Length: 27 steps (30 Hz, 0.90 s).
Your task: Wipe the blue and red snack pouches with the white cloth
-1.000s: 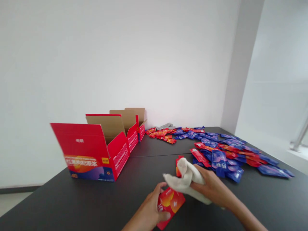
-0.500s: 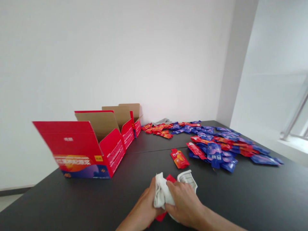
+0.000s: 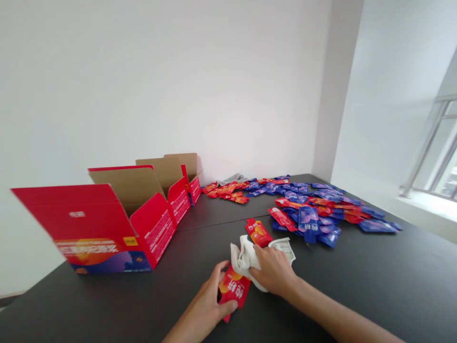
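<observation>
Left hand [image 3: 210, 305] pins red sachet [image 3: 233, 289]; bare table [image 3: 374, 276] rightward

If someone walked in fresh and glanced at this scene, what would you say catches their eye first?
Most striking is the big open red box standing at the left of the dark table, with more open boxes behind it. To the right, a bright spread of red and blue packets covers the far side. Close in, the left hand holds a red packet while the right hand presses a white cloth onto it.
</observation>
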### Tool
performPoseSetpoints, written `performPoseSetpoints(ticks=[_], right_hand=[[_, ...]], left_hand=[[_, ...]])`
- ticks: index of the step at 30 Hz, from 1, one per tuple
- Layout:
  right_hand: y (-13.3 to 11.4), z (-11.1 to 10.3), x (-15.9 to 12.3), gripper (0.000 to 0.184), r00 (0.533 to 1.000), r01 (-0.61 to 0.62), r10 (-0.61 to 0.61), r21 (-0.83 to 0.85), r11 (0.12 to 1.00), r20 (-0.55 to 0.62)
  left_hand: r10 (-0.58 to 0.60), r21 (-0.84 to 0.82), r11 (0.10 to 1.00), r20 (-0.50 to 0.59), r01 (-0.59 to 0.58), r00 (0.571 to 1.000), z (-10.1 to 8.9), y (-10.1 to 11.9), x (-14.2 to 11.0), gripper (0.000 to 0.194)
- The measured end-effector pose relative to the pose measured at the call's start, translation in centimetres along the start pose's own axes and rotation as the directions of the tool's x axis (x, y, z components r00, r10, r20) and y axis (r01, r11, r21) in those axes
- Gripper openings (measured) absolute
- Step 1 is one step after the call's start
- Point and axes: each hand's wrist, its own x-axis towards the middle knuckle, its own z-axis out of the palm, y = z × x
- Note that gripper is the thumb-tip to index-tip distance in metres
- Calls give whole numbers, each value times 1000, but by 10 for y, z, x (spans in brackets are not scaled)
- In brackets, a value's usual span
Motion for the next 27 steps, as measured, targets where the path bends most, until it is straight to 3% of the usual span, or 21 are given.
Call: performPoseSetpoints(ticks=[4,8,13,15,18,20,24,27], right_hand=[[20,-7,9,37,1000,-27,27,-6,1000,12],[13,-3,1,33,1000,-16,16,-4,1000,-15],[-13,6,-10,32,970,243,-244,64,968,16],[-14,6,-9,30,978,209,-209,39,977,-3],[-10,2,-5,27,997,44,-46,-30,999,-65],[-9,0,-6,28,996,70,-72,-40,997,-54],[-13,0,-6,37,972,236,-236,-10,972,11],[-7,-2,3,35,996,76,-79,-55,996,-44]], left_hand=[[-40,39,998,-11,40,999,-2,-3,3,38],[-43,156,987,-43,49,998,-1,1,2,20],[39,193,981,-29,-33,999,1,9,-1,34],[34,215,976,-15,-30,999,0,9,-2,35],[2,264,965,-25,5,1000,0,5,-1,25],[20,262,965,-14,-15,1000,0,0,1,24],[110,208,972,22,-113,994,0,-13,7,40],[109,234,966,16,-110,994,-1,-31,14,36]])
